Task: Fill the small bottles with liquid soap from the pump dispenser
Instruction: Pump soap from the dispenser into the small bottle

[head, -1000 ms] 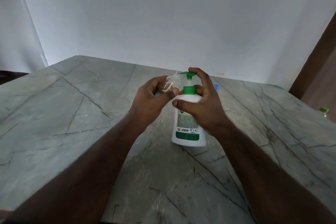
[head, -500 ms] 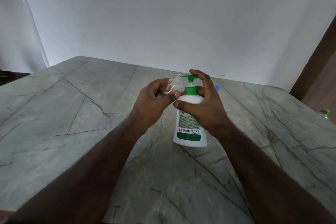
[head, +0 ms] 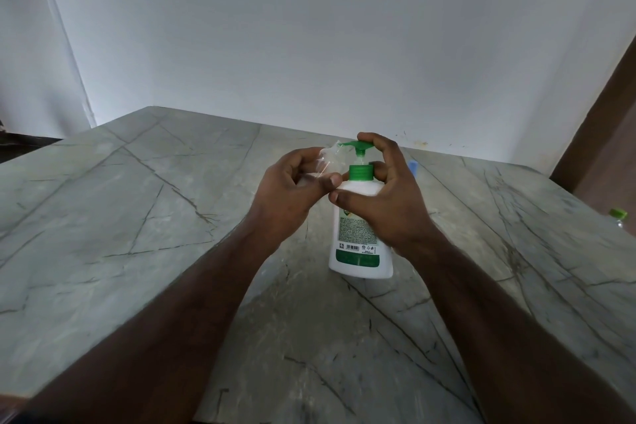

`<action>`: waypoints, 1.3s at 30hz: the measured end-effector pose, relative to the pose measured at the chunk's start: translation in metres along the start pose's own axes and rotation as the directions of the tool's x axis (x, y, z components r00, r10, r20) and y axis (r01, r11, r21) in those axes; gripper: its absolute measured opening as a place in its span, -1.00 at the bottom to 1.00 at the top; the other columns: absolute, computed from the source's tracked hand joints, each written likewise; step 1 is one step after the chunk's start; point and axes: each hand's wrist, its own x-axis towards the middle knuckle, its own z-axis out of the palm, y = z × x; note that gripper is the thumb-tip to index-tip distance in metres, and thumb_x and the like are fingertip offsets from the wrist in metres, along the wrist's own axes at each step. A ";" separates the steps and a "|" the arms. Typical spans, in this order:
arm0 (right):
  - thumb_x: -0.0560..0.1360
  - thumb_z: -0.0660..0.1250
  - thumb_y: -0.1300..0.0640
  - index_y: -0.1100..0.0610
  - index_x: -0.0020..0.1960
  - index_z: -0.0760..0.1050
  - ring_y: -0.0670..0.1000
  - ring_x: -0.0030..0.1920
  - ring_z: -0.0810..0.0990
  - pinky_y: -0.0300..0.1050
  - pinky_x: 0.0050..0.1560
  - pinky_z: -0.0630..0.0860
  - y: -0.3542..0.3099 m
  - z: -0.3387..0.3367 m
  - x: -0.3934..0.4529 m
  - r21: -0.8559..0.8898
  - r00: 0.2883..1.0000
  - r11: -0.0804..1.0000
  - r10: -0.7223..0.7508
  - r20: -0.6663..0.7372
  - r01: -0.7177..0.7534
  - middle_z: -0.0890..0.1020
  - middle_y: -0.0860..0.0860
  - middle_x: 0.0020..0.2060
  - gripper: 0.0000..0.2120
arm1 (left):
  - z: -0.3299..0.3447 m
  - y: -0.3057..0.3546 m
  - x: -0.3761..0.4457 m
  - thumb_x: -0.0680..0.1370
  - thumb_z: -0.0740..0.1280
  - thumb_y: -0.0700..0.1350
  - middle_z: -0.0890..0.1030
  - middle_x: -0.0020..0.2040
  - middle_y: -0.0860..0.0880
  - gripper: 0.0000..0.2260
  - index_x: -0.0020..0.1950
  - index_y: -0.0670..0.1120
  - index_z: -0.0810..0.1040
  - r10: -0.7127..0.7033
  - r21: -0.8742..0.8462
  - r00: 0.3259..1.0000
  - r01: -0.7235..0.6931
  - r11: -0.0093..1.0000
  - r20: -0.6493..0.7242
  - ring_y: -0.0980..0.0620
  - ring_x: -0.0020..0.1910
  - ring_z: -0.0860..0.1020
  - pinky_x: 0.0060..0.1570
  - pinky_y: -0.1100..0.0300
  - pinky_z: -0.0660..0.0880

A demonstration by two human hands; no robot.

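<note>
Clear plastic shows between the curled fingers of the left hand (head: 292,189), which is wrapped around a small bottle (head: 328,162), holding it tilted with its mouth end up toward the green nozzle; whether the mouth sits exactly under the spout tip I cannot tell, since the bottle is see-through and partly hidden by the thumb. Just to its right, touching at the thumbs, the right hand (head: 382,203) is closed around the shoulder of the pump dispenser (head: 358,237), thumb across the white body, other fingers behind the green collar, and the index finger hooked over the pump head (head: 356,145); the head looks raised, with its stem showing above the collar.

The dispenser stands upright on the grey marble-patterned table (head: 137,217), its long axis vertical, its spout pointing left toward the small bottle; so the coming press turns on the bottle mouth lying directly below that spout, on the left-hand side. Further out, a blue object (head: 412,167) lies behind the right hand, and a green-capped bottle (head: 617,217) stands at the far right edge.
</note>
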 end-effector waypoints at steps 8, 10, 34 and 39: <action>0.31 0.60 0.13 -0.12 0.39 0.28 -0.15 0.04 0.62 -0.19 -0.01 0.61 0.001 -0.002 0.001 -0.009 1.000 1.000 0.002 0.020 -0.002 0.55 -0.23 0.11 -0.22 | -0.001 0.000 -0.001 0.51 0.52 -0.09 0.69 0.18 0.00 -0.56 0.37 -0.09 0.56 -0.020 0.002 1.000 0.020 1.000 0.001 0.05 0.16 0.66 0.22 -0.04 0.61; 0.29 0.61 0.12 -0.18 0.42 0.24 -0.21 0.04 0.59 -0.24 -0.04 0.62 0.002 -0.003 0.001 -0.012 0.999 1.000 -0.001 0.045 0.001 0.49 -0.34 0.11 -0.15 | -0.001 0.001 -0.001 0.51 0.51 -0.08 0.68 0.20 0.00 -0.54 0.39 -0.08 0.54 -0.030 0.000 1.000 0.030 1.000 0.006 0.03 0.17 0.66 0.22 -0.06 0.61; 0.49 0.45 0.05 -0.21 0.49 0.23 -0.11 0.16 0.54 -0.13 0.00 0.61 0.012 -0.026 0.001 -0.070 0.998 0.995 -0.068 -0.019 0.066 0.43 -0.13 0.29 -0.33 | 0.008 0.010 -0.002 0.53 0.48 -0.05 0.66 0.26 0.04 -0.52 0.44 -0.03 0.52 0.008 -0.030 1.000 -0.008 1.000 0.011 0.09 0.17 0.66 0.16 0.01 0.65; 0.52 0.41 0.07 -0.12 0.46 0.34 -0.17 0.11 0.56 -0.25 -0.07 0.57 0.012 -0.026 0.002 -0.090 0.993 0.991 -0.104 -0.055 0.099 0.47 -0.11 0.26 -0.46 | 0.010 0.012 -0.004 0.54 0.48 -0.07 0.68 0.24 0.04 -0.53 0.44 -0.03 0.53 0.021 -0.050 1.000 -0.020 0.999 0.012 0.08 0.16 0.67 0.15 0.01 0.65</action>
